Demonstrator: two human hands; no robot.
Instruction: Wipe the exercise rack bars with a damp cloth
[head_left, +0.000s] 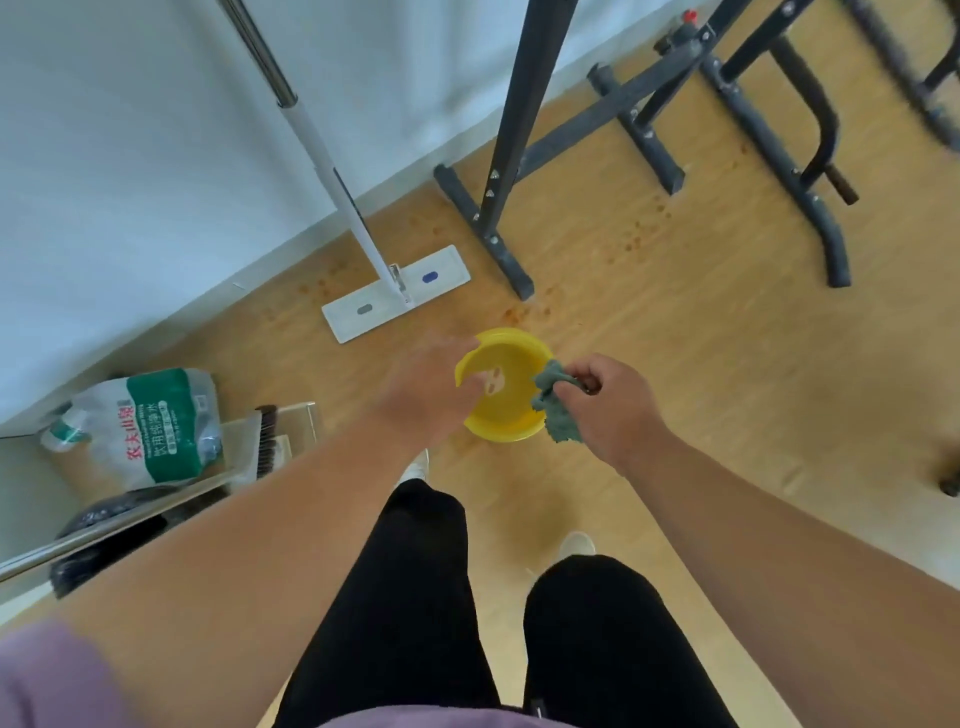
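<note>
Nearest the camera, a mauve shirt hem and two legs in black trousers fill the lower edge, with pale shoes showing on the wooden floor. Two bare forearms reach forward and down. The left hand meets the near-left rim of a yellow basin; its fingers curl over that rim into the bowl, gripping it, and the basin appears tilted. The right hand has its fingers clenched around a grey-green cloth, which bunches above the fingers and hangs below them, over the right edge of the basin. Beyond the fingertips of both hands stands the dark exercise rack: a slanted upright rising from a floor foot, with further bars and curved legs extending to the right; the rack is well apart from the cloth. Brownish spots mark the floor near its foot. Beyond and left of the left fingers, a white flat mop rests on the floor, its handle leaning toward the white wall. Farther left of the left hand lie a green-and-white water bottle, a brush and a dark bag.
</note>
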